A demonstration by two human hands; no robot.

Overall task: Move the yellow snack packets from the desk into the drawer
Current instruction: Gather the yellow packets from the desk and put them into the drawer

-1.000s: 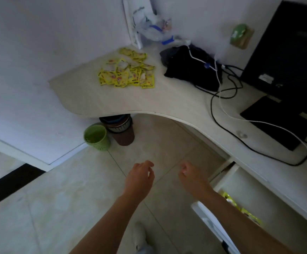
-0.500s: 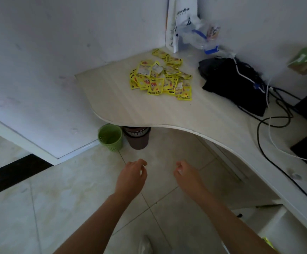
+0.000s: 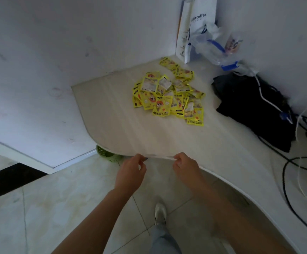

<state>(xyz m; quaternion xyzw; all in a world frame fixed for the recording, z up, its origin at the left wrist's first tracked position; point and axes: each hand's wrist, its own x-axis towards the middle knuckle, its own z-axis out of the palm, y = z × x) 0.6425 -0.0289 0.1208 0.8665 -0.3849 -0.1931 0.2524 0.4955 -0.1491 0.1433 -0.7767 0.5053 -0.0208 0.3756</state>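
Both hands have come up from over the floor tiles to the desk's front rim, and my view has swung left, so the open drawer that showed at lower right a second ago is now out of frame. I see the left hand (image 3: pixel 130 173) and the right hand (image 3: pixel 185 167) side by side just at the curved edge of the desk (image 3: pixel 127 129), fingers loosely curled and holding nothing; whether the fingertips actually touch the rim I cannot tell.

The yellow snack packets (image 3: pixel 169 97) lie in an overlapping heap toward the back corner, well apart from both hands, with a few strays trailing toward the white paper bag (image 3: pixel 196 26) against the wall. How many lie buried in the pile I can't make out. The bag's top is cut off by the frame. A green bin (image 3: pixel 106 154) is mostly hidden under the desk edge. The black bag (image 3: pixel 255 109) sits right of the heap, with cables (image 3: pixel 295 162) running off the right border.

Between the hands and the packets the desktop is bare and open. The left wall closes that side; the black bag bounds the right.
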